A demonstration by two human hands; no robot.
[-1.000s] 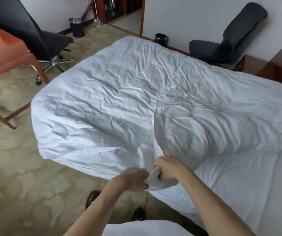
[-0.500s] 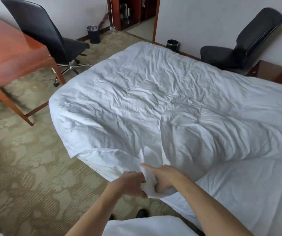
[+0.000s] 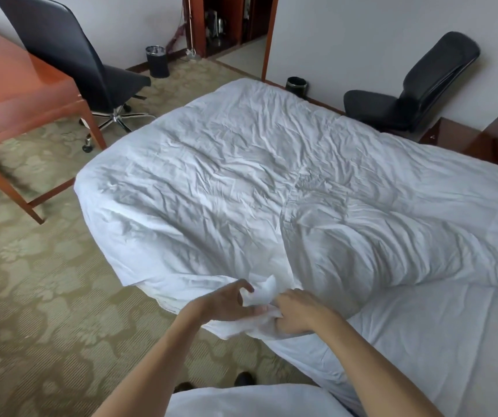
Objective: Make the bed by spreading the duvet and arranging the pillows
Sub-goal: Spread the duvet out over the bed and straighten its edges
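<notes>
A wrinkled white duvet [image 3: 241, 182] covers most of the bed, puffed up and folded over itself near the middle. Its near corner is bunched between my hands at the bed's near edge. My left hand [image 3: 226, 302] holds the bunched corner from the left, fingers curled around the cloth. My right hand [image 3: 296, 311] grips the same corner from the right. To the right, the white bed sheet [image 3: 440, 341] lies bare below the duvet's edge. No pillows are in view.
A wooden desk [image 3: 16, 94] and a black swivel chair [image 3: 91, 73] stand at the left. A second black chair [image 3: 416, 91] sits behind the bed, beside a wooden nightstand [image 3: 452, 136]. Two black bins [image 3: 157, 61] [image 3: 296, 85] stand on the patterned carpet [image 3: 46, 296].
The camera view has shifted left and back. My left hand has loosened and shifted its hold on the duvet corner; my right hand keeps gripping it. The duvet has settled lower on the bed.
</notes>
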